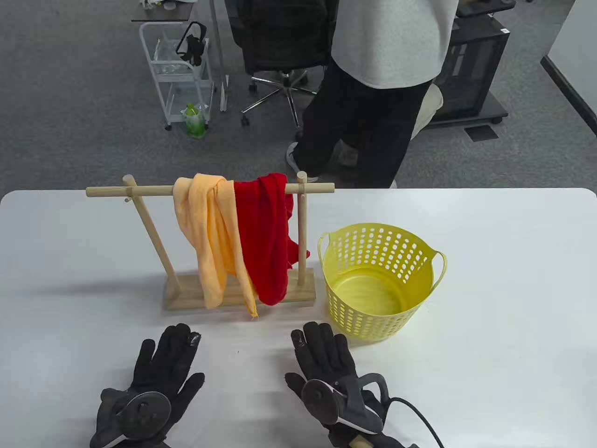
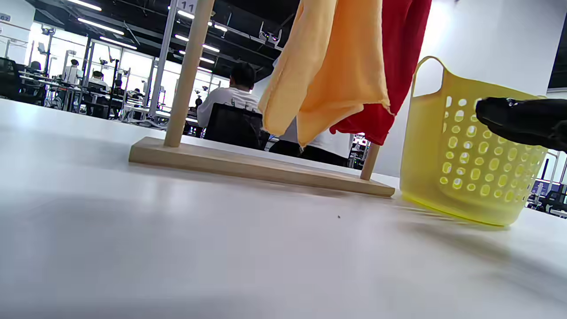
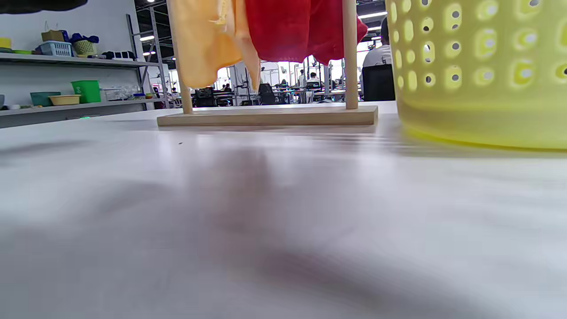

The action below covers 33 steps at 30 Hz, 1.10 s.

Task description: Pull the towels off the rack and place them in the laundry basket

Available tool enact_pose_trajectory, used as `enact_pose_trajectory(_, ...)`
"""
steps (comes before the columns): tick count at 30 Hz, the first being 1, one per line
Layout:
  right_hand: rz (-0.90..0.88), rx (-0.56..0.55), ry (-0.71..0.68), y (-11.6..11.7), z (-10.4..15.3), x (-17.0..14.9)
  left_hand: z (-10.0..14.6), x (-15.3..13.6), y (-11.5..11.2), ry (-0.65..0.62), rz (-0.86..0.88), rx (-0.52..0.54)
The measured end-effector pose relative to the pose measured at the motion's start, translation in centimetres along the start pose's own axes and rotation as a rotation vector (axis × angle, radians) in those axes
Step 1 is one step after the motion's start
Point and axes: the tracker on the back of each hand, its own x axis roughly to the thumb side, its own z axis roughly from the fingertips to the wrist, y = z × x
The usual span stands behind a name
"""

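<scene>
A light wooden towel rack (image 1: 212, 190) with a flat base, two posts and a round crossbar stands upright on the white table. Over its bar hang a pale orange cloth towel (image 1: 212, 242) and, touching it on the right, a bright red cloth towel (image 1: 268, 238), both bunched and trailing toward the base. Just right of the rack sits an upright, empty yellow perforated plastic laundry basket (image 1: 380, 280) with two loop handles
</scene>
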Motion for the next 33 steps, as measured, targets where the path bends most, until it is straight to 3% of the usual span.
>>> enact_pose_trajectory(18, -0.017, 0.009, -0.017, 0.1, 0.6, 0.3, 0.1, -0.4, 0.1, 0.056, -0.022, 0.038)
enact_pose_trajectory(23, -0.021, 0.000, -0.020, -0.3, 0.8, 0.4, 0.4, -0.2, 1.1, 0.078, -0.046, 0.114)
enact_pose_trajectory(28, -0.034, 0.004, -0.019, -0.4, 0.9, 0.5, -0.2, -0.5, 5.4, 0.152, -0.134, 0.328)
enact_pose_trajectory(33, -0.031, -0.010, -0.016, -0.5, 1.0, 0.4, -3.5, -1.5, 11.5, 0.197, -0.117, 0.445)
